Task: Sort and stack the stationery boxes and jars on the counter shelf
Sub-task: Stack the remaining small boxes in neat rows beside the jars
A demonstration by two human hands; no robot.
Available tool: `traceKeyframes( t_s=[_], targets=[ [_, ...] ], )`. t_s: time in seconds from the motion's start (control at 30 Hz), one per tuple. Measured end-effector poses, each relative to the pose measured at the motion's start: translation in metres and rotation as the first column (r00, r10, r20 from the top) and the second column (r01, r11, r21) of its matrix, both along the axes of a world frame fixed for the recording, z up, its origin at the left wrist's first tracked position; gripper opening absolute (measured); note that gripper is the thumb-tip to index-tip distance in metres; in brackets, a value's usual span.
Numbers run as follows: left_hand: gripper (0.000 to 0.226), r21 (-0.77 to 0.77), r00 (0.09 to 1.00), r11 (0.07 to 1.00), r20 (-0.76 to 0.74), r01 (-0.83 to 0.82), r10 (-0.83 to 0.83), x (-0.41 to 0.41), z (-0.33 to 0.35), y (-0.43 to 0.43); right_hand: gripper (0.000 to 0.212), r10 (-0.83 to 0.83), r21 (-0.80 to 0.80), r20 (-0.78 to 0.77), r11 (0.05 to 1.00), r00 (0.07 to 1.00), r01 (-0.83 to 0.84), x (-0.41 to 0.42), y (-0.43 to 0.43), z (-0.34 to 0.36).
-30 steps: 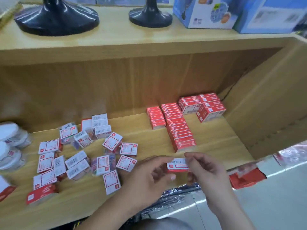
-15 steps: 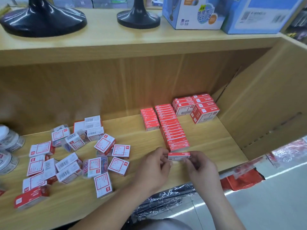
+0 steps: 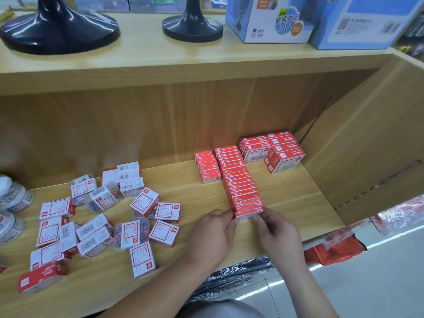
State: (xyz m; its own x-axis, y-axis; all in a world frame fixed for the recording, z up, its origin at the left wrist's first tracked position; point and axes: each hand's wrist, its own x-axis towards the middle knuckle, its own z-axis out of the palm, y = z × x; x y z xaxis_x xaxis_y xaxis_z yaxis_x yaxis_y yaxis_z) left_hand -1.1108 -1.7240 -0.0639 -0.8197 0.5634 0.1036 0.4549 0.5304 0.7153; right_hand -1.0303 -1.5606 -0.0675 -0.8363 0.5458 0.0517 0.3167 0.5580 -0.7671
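A small red staple box point(image 3: 249, 213) stands at the near end of a long row of like red boxes point(image 3: 236, 177) on the wooden shelf point(image 3: 286, 196). My left hand point(image 3: 212, 235) grips its left end and my right hand point(image 3: 276, 232) its right end. A shorter row of red boxes point(image 3: 207, 167) lies to the left of the long one. Bigger red boxes point(image 3: 273, 149) are stacked at the back right. Several white-and-red boxes and clear clip boxes point(image 3: 103, 216) lie scattered on the left. Clear jars with white lids point(image 3: 12, 196) stand at the far left edge.
Two black lamp bases point(image 3: 192, 26) and blue-white cartons point(image 3: 273, 19) stand on the upper counter. The shelf's right wall point(image 3: 367, 145) is close to the stacked boxes. Red packets in plastic point(image 3: 332, 249) lie below the shelf's front edge.
Both hands carried the small red box forward and set it against the near end of the long row. It was held up label-side before; it now stands on its edge.
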Motion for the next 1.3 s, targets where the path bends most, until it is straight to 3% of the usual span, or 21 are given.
traceKeyframes(
  t_s=[0.43, 0.8, 1.07, 1.3],
  targets=[
    [0.032, -0.084, 0.993, 0.996, -0.111, -0.035, 0.025, 0.000, -0.005, 0.005, 0.014, -0.038, 0.111, -0.008, 0.993, 0.999, 0.039, -0.002, 0.003, -0.004],
    [0.031, -0.036, 0.997, 0.999, -0.063, -0.039, 0.036, -0.003, -0.011, 0.003, 0.020, 0.004, -0.022, 0.002, 1.000, 1.000, -0.004, -0.002, 0.013, -0.002],
    [0.025, -0.003, 1.000, 1.000, 0.012, -0.006, 0.006, -0.006, -0.013, 0.000, 0.018, 0.003, -0.252, 0.006, 0.968, 1.000, -0.002, 0.000, 0.019, 0.001],
    [0.020, 0.018, 1.000, 1.000, 0.021, -0.017, 0.017, -0.003, -0.009, -0.001, 0.015, -0.024, -0.293, -0.038, 0.956, 0.999, 0.012, 0.002, 0.014, 0.007]
  ],
)
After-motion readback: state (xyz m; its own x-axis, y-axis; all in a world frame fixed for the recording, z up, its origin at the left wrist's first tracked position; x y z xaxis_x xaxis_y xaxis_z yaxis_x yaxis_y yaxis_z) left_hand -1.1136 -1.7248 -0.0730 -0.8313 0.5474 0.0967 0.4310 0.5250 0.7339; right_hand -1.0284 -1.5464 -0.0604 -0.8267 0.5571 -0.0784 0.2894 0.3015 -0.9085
